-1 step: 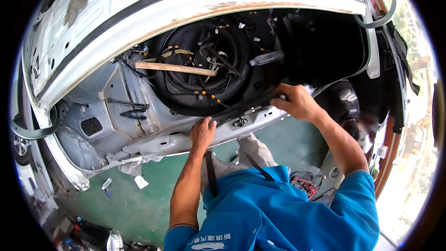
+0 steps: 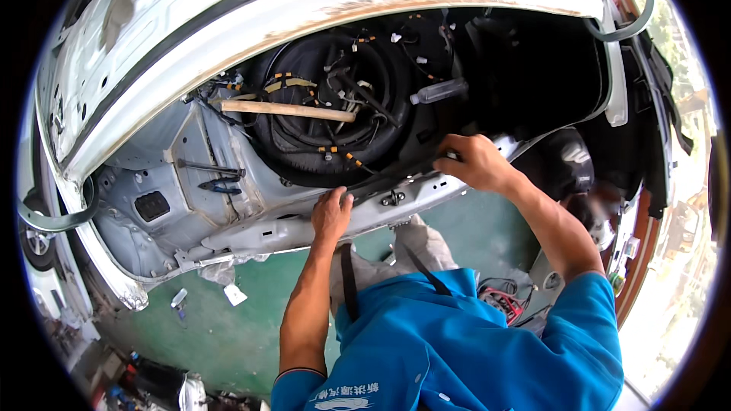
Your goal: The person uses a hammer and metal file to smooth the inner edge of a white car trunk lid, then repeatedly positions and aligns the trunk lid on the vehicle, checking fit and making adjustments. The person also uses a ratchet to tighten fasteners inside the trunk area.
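Note:
The open boot of a white car is in front of me, with a bare metal rear sill (image 2: pixel 304 233) along its near side. A dark strip (image 2: pixel 388 181) runs along the sill's inner edge between my hands. My left hand (image 2: pixel 332 215) is curled over that strip, thumb beside the fingers. Farther right, my right hand (image 2: pixel 478 163) is closed in a pinch around something small and dark at the same edge, which the fingers mostly hide. A metal latch piece (image 2: pixel 394 198) sits on the sill between my hands.
A black spare tyre (image 2: pixel 304 171) lies in the boot under loose wiring, a wooden stick (image 2: pixel 289 111) and a plastic bottle (image 2: pixel 439 92). Pliers (image 2: pixel 221 185) and a metal rod (image 2: pixel 211 168) lie to the left. The boot lid (image 2: pixel 228 38) hangs overhead. Red-and-black cables (image 2: pixel 502 298) are at lower right.
My right hand has moved slightly left and up along the edge. My left hand stays in place on the strip.

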{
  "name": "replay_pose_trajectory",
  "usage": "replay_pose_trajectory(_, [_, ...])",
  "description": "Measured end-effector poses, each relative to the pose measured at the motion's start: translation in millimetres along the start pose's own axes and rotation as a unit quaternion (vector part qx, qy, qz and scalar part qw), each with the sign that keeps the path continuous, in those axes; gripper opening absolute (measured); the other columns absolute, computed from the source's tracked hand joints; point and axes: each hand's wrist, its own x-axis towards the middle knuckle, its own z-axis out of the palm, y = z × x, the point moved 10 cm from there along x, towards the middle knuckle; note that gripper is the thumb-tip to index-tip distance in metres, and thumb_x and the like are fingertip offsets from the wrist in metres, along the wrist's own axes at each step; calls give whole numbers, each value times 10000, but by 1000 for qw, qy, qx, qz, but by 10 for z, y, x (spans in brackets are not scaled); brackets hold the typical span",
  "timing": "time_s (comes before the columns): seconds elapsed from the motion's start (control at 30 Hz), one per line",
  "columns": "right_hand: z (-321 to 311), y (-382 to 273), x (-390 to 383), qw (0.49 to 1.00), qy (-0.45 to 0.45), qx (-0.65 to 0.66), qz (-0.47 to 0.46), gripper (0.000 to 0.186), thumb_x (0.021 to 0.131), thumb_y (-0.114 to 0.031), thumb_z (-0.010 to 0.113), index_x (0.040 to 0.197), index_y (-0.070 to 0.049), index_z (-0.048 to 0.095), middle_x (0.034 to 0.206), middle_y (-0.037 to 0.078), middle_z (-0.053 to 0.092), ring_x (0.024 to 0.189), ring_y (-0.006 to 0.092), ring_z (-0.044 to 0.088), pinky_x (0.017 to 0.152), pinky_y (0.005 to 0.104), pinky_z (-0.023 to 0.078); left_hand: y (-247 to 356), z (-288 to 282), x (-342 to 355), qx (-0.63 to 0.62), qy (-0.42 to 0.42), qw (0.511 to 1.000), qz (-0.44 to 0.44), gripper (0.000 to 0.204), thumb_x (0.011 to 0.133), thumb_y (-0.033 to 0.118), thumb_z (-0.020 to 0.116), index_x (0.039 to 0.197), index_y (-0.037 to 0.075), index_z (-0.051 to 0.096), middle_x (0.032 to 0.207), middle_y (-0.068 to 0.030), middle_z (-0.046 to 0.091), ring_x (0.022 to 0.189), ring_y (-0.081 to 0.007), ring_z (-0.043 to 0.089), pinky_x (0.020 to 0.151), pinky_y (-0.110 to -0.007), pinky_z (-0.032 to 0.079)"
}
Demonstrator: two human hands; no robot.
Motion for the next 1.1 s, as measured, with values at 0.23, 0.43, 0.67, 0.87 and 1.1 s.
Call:
replay_pose_trajectory(0.23, [617, -114, 759, 988, -114, -56, -83, 325, 849, -372, 670, 952, -68, 718, 804, 164, 707, 824, 367, 685, 738, 451, 532, 557, 133, 288, -311, -68, 947, -31, 463, 912, 89, 648, 1363, 43, 550, 1262, -155, 664, 1223, -270, 607, 1022, -374, 471])
replay_pose_trajectory(0.43, [919, -235, 898, 974, -189, -105, -71, 364, 837, -377, 636, 998, -65, 730, 915, 185, 715, 928, 380, 688, 807, 466, 539, 985, 287, 368, -456, -164, 874, -29, 507, 854, 43, 667, 1338, -14, 527, 1215, -125, 642, 1098, -237, 636, 946, -347, 500])
replay_pose_trajectory(0.67, [1081, -310, 1106, 956, -246, -155, -29, 413, 820, -373, 621, 1033, -36, 728, 1001, 198, 716, 1015, 371, 680, 875, 472, 533, 1098, 288, 462, -399, -177, 899, -37, 370, 946, 187, 644, 1234, -36, 578, 1094, -122, 698, 991, -177, 671, 875, -307, 518])
replay_pose_trajectory(0.87, [1272, -178, 1258, 955, -252, -156, 4, 465, 836, -392, 634, 1035, 23, 705, 956, 193, 719, 936, 365, 698, 829, 449, 547, 1009, 276, 525, -400, -175, 900, -3, 332, 961, 260, 610, 1152, -11, 623, 1019, -139, 730, 945, -219, 699, 843, -353, 523])
replay_pose_trajectory(1.1, [1184, -147, 946, 902, -357, 169, 174, 287, 954, -237, 609, 988, 49, 617, 861, 101, 683, 691, 158, 643, 600, 287, 546, 948, 291, 533, -324, -220, 920, 3, 372, 961, 258, 604, 1193, -32, 592, 982, -142, 711, 976, -203, 680, 852, -338, 520])
